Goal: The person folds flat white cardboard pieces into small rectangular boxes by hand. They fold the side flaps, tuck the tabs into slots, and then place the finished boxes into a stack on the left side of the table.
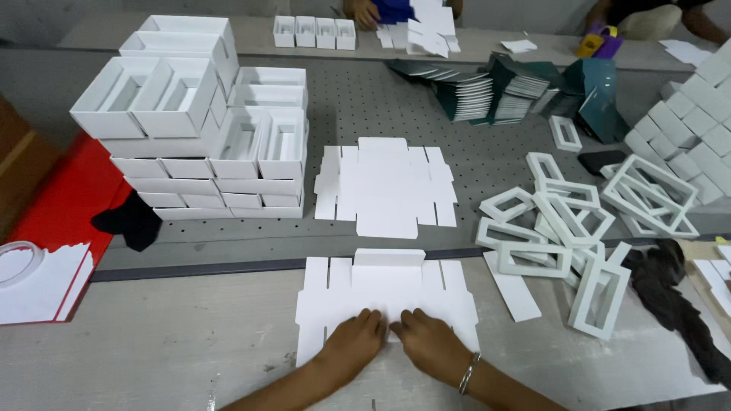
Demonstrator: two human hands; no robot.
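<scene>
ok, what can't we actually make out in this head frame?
- Near edge of the flat white card blank: covered by the left hand and right hand.
- Fingertips: curled under, contact unclear.
- Stack of white boxes: cut off by the right frame edge.
- Far co-worker's hand: cropped by the top edge.

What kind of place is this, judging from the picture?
Probably a box-making workshop: flat white die-cut card blanks lie on the workbench, finished white boxes are stacked, and white frame inserts are piled nearby.

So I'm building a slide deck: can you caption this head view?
Both hands, left and right, press a flat white die-cut card blank beside stacked white boxes.
</scene>
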